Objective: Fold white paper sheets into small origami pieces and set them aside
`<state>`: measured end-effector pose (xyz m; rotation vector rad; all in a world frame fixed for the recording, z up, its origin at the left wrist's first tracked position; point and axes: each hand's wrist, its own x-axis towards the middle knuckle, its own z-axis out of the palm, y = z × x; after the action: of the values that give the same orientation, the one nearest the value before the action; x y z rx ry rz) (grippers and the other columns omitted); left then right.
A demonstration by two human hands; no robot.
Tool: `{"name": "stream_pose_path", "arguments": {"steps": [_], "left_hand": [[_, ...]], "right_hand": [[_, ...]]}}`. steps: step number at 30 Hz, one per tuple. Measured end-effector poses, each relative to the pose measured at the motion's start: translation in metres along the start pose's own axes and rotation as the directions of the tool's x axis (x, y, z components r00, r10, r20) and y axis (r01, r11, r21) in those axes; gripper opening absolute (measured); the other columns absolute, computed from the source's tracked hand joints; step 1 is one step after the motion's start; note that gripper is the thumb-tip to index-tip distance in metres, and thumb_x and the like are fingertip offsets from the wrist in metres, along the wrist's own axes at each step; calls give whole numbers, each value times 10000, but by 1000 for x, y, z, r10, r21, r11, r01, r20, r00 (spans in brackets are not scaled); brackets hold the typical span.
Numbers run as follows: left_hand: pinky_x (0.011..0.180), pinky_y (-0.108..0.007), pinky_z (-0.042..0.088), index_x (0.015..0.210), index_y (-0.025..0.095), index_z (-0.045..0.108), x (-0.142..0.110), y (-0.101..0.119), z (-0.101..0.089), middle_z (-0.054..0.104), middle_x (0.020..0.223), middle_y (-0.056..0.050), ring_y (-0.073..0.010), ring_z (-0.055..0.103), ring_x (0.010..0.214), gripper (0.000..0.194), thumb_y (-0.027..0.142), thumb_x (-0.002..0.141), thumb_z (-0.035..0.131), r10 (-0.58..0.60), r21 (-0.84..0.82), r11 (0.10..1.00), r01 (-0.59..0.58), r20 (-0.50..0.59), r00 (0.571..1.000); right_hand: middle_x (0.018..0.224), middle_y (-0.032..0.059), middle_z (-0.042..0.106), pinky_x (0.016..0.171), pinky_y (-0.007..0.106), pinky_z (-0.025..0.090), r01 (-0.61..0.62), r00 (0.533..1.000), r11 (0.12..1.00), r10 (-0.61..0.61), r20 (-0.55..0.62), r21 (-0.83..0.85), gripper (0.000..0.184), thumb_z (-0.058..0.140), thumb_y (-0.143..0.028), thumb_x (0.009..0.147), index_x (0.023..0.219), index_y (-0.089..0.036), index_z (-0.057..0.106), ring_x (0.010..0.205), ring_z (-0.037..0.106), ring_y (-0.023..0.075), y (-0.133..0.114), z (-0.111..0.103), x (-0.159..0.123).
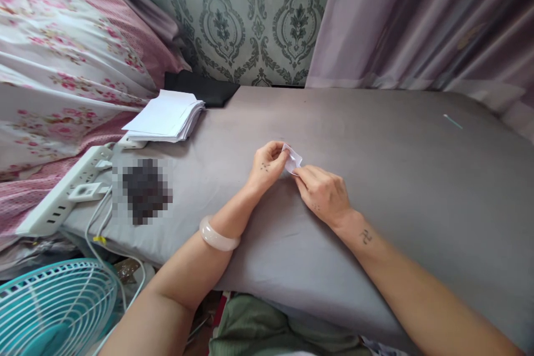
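Note:
A small piece of white paper (pixel 293 160), partly folded or curled, is held between my two hands above the grey cloth surface (pixel 396 189). My left hand (pixel 269 164) pinches its left edge between thumb and fingers. At its lower right corner, my right hand (pixel 323 189) grips it with thumb and forefinger. The fingers cover part of the paper, so its full shape is hidden. Around my left forearm sits a pale bangle (pixel 219 235).
A stack of white paper (pixel 162 117) lies at the back left beside a black flat item (pixel 204 88). A power strip (pixel 67 192) with plugs and cables runs along the left edge, above a teal fan (pixel 58 308). A thin stick (pixel 453 121) lies far right.

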<state>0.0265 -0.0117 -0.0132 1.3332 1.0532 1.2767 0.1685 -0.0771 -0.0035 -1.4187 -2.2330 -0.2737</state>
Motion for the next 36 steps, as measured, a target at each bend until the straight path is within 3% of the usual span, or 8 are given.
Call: {"name": "stream_pose_path", "arguments": {"steps": [4,7,13,17,22,26,31,36], "left_hand": [[618,-219,487,825,128,639,-3,10,-2,653,738,-31,-105,593,655,198,303,746,682,-125,-133,982,135,80,989],[612,-229,499,799,130,627,-5,13,-2,647,711,-25,-102,587,624,205,308,731,705,-181,-195,962,188,56,982],[669,-272,520,839,144,624,-3,2,2,667,754,-44,-135,632,677,243,378,789,669,-100,-188,978,91,-37,994],[661,-270,505,854,150,626,-1,-7,3,666,769,-48,-145,641,704,260,407,821,637,-13,-90,996,3,-113,994],[616,-242,482,800,155,606,1,-11,4,654,714,-41,-131,615,664,223,373,846,600,-2,5,1000,3,-157,988],[609,-237,479,785,151,607,0,-10,4,645,699,-38,-124,601,643,217,361,840,606,-19,-15,1000,16,-177,984],[594,-232,482,738,130,627,-2,-2,2,618,655,-19,-107,571,596,189,307,802,645,-181,-101,980,172,-83,980],[630,-254,527,777,115,635,-3,10,-1,628,692,-31,-119,603,645,155,263,818,622,-354,-203,914,350,15,935]], "right_hand": [[744,38,665,597,306,286,0,1000,999,0,8,-41,318,395,-193,966,835,-193,685,673,561,144,2,0,0],[735,36,662,594,310,284,8,1000,999,-7,20,-53,319,399,-172,957,847,-199,698,661,555,144,0,0,0],[779,57,677,605,310,296,1,998,1000,0,67,-13,336,382,-230,977,911,-188,709,688,567,151,-4,-2,2],[804,62,684,602,307,298,-5,996,1000,4,92,7,340,372,-250,984,961,-185,705,696,575,152,-6,-3,2],[809,63,688,597,308,297,6,995,1000,-6,97,-2,339,378,-242,982,958,-183,711,689,579,154,-7,-3,3],[806,61,690,595,303,302,1,995,1000,-1,98,0,344,379,-253,981,957,-179,714,684,583,151,-8,-1,3],[810,45,691,583,285,311,-53,993,995,43,112,88,283,428,-257,962,937,-198,704,718,606,150,-2,4,1],[846,38,708,601,271,348,-140,990,978,132,57,154,241,473,-271,940,943,-217,709,748,630,152,3,7,-1]]}}
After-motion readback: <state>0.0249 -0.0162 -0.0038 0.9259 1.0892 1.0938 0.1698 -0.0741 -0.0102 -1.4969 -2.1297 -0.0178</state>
